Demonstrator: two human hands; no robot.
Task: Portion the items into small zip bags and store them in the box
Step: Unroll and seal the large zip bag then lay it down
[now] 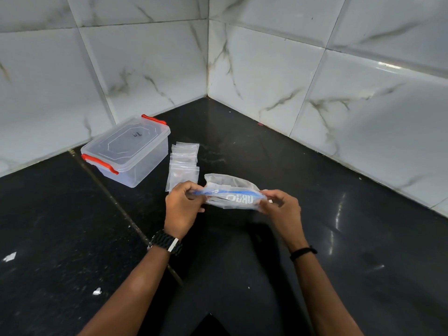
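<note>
A large clear zip bag [230,190] with a blue strip and white lettering is held above the black counter. My left hand [182,209] pinches its left end and my right hand [282,207] pinches its right end. What is inside the bag is hard to make out. Several small clear zip bags [183,163] lie in an overlapping row on the counter just behind my left hand. A clear plastic box [128,151] with its lid on and red clips stands to the left of them.
The black stone counter [315,190] runs into a corner of white marbled wall tiles [266,76]. A seam [109,195] crosses the counter on the left. Small white scraps [97,291] lie near the front left.
</note>
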